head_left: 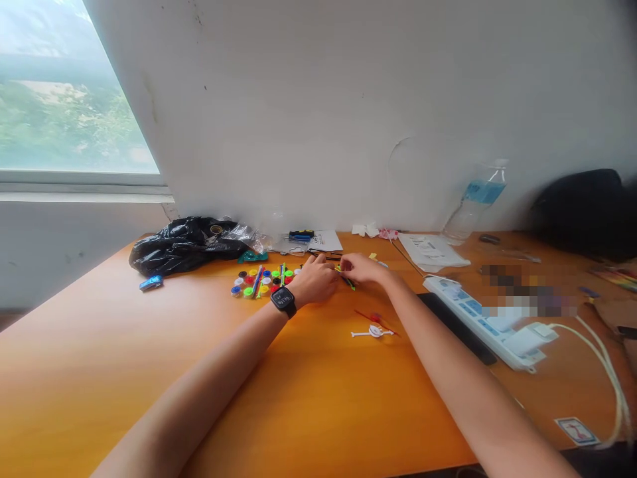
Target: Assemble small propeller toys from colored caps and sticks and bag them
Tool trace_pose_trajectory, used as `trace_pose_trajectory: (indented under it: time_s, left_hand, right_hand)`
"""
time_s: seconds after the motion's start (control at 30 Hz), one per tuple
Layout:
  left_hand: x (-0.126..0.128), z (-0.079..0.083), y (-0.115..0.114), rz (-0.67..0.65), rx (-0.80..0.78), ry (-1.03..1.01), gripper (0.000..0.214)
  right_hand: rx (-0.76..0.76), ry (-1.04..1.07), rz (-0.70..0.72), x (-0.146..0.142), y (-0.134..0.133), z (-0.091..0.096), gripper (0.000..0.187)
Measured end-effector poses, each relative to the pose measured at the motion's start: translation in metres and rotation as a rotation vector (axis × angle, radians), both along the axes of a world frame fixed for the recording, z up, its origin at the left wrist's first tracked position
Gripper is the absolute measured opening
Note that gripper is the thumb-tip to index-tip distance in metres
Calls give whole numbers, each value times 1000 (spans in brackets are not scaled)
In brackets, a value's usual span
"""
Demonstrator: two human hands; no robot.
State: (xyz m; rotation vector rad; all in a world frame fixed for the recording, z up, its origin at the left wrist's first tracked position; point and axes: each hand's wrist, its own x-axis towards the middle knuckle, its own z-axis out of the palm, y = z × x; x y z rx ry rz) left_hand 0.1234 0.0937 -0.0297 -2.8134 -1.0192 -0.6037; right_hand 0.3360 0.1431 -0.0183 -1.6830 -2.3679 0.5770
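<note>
My left hand (318, 279), with a black watch (283, 300) on its wrist, is over the right end of a group of small coloured round plastic pieces (249, 292). Its fingers curl down away from me, and whatever they hold is hidden. Close beside it, my right hand (365, 269) has its fingertips pinched at thin yellow, green and dark plastic sticks (348, 281). Two more coloured sticks (257, 281) lie among the round pieces. Nearer to me lie a white round piece with a stick through it (375, 331) and a red piece (375, 318) with a thin red stick.
A black plastic bag (184, 245) and a blue packet (151, 283) lie at left. Papers (430, 251) and a tilted water bottle (472, 206) are by the wall. At right, a white power strip (478, 318) with cables borders my right forearm, beside a dark flat object (452, 325).
</note>
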Motion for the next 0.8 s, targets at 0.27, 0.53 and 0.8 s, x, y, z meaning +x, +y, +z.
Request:
trace_pose_trajectory:
  time_s: [0.27,0.53,0.8]
  left_hand:
    - [-10,3,3,41,26,57,24]
    - [-18,4,10,20,-39,53,32]
    - [-28,13,12,64,-87,52,37]
  right_hand:
    - [-79,-92,25,-2,-10,19,14]
    - [-534,-352,188,6,-42,76,44]
    - [-822,-417,181,-9,-38,64,59]
